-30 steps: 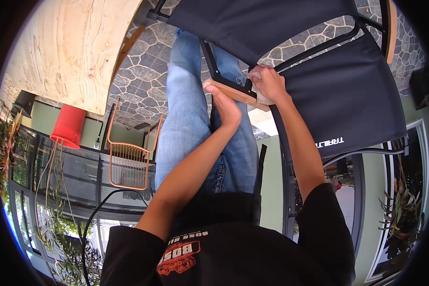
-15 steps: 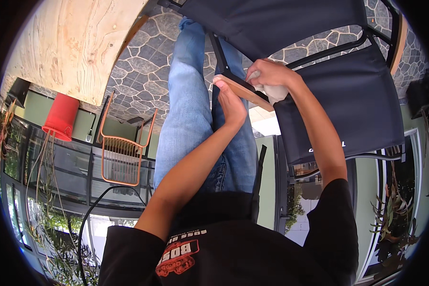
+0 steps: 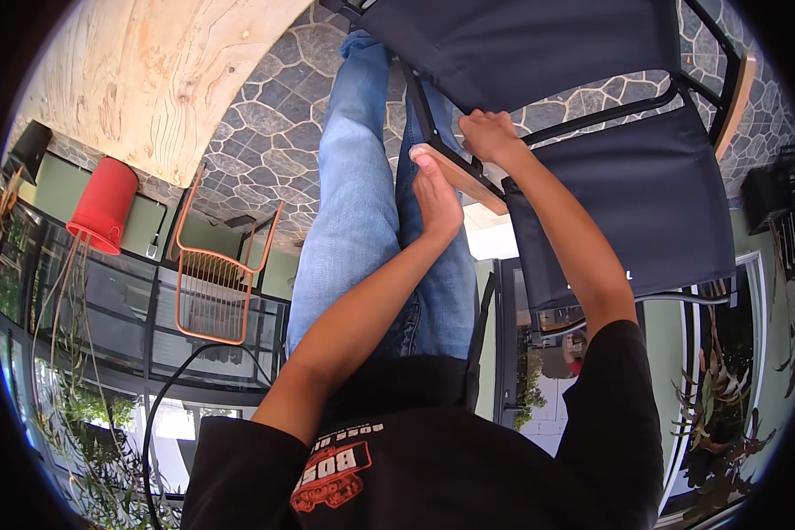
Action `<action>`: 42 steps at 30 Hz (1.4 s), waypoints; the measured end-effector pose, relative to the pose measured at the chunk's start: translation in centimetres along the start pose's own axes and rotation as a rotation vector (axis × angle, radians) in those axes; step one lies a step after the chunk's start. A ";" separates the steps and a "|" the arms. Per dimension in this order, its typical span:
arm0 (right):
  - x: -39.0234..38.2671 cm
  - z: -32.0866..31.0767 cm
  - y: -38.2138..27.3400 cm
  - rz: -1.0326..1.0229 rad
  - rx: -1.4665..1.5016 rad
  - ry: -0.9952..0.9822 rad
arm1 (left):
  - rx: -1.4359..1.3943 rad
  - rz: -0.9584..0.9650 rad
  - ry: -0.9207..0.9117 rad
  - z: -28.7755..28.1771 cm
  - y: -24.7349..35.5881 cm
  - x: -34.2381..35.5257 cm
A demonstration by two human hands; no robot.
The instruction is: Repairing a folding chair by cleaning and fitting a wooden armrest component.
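Observation:
A black folding chair with dark fabric panels (image 3: 618, 212) lies tilted beside and over my jeans-clad legs (image 3: 344, 221). My left hand (image 3: 435, 194) is closed on the end of its wooden armrest (image 3: 477, 185), thumb pressed on top. My right hand (image 3: 490, 137) is just beyond the armrest, near the black metal frame, its fingers curled with knuckles up; what they hold, if anything, is hidden behind the hand.
A plywood tabletop (image 3: 150, 71) is at upper left, with a red bucket (image 3: 102, 203) beside it and an orange metal-framed chair (image 3: 212, 296) behind. Stone-pattern paving (image 3: 274, 106), plants, glass panes and a black cable (image 3: 157, 424) surround me.
My right hand has shifted slightly up along the frame, and the pale cloth it held earlier is out of sight. The chair and my left hand have shifted slightly right in view.

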State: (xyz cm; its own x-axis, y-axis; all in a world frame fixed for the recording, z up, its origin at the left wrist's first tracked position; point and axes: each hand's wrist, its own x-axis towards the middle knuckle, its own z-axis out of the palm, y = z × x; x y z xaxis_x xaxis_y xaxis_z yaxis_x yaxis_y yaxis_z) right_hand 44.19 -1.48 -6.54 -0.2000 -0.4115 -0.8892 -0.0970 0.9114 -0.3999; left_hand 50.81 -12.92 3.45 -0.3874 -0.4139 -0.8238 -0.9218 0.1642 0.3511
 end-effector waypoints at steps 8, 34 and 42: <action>-0.3 -1.0 3.3 -0.130 0.574 -0.432 | 0.080 0.031 -0.092 -0.5 -0.2 0.0; -13.6 9.6 -8.2 0.014 2.788 0.971 | 0.397 0.687 -0.142 -5.4 1.3 3.3; -8.3 10.9 -20.0 -0.338 3.187 1.481 | 1.142 1.502 -0.524 -6.7 7.9 6.0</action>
State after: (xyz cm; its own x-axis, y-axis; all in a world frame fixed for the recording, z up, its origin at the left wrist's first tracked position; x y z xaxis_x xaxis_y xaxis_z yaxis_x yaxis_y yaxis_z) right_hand 58.40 -16.26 6.45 -0.2101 0.4327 -0.8767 -0.4906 -0.8223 -0.2883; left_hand 41.26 -20.14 4.30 -0.5004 0.8173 -0.2856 0.6133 0.5674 0.5494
